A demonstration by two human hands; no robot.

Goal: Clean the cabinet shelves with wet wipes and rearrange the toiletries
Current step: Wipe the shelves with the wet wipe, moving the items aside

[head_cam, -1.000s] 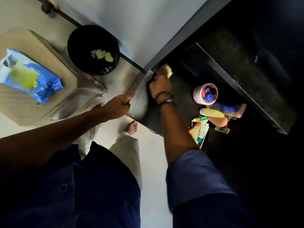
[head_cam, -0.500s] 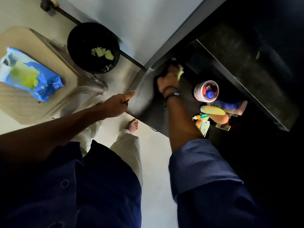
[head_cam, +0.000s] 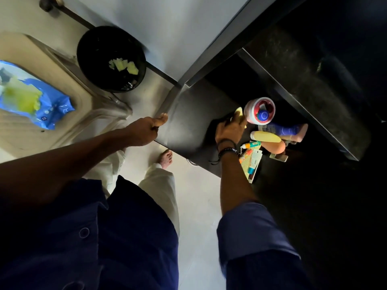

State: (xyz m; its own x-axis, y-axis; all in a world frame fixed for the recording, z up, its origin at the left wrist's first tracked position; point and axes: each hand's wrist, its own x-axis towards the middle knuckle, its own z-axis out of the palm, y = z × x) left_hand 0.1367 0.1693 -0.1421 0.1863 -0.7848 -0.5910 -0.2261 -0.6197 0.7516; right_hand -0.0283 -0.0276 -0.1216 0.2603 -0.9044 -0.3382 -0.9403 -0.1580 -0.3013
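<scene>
1. The left hand [head_cam: 146, 130] grips the shelf [head_cam: 192, 122] by its front edge, thumb on top.
2. The right hand [head_cam: 230, 130] clutches the yellow wet wipe [head_cam: 239, 111] against the shelf, just beside the red-and-white tub [head_cam: 249, 110] among the toiletries.

Pale yellow wipe [head_cam: 239, 112], blue wipes pack [head_cam: 50, 105], black bin [head_cam: 92, 57], red-and-white tub [head_cam: 251, 107], dark shelf [head_cam: 192, 122].

Black round bin [head_cam: 92, 53] on pale floor [head_cam: 201, 197], just beside beige plastic chair [head_cam: 25, 141].
</scene>
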